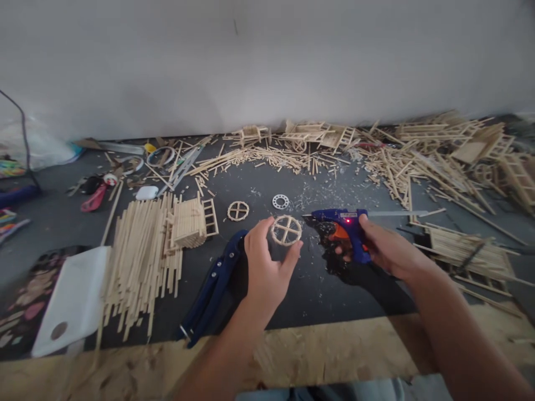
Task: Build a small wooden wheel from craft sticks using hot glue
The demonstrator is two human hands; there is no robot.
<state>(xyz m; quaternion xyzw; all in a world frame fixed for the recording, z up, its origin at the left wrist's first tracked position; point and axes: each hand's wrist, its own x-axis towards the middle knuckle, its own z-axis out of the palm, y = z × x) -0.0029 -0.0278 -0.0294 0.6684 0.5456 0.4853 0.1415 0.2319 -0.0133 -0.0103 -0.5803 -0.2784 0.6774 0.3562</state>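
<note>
My left hand (264,268) is closed round a small round wooden wheel (286,230) with a cross of spokes, holding it up by thumb and fingers. My right hand (387,248) grips a blue hot glue gun (346,225) with an orange trigger and a lit red lamp. Its nozzle points left, a short way from the wheel. A glue stick juts out of the gun's back to the right. A second wooden wheel (238,210) lies flat on the dark mat (301,289), and a white ring (280,201) lies beside it.
A pile of thin wooden sticks (137,262) and a small stick-built cabin (188,223) lie at the left. Blue-handled cutters (211,289) rest under my left wrist. More sticks and ladder-like frames (438,150) crowd the back and right. A white sheet (75,301) lies front left.
</note>
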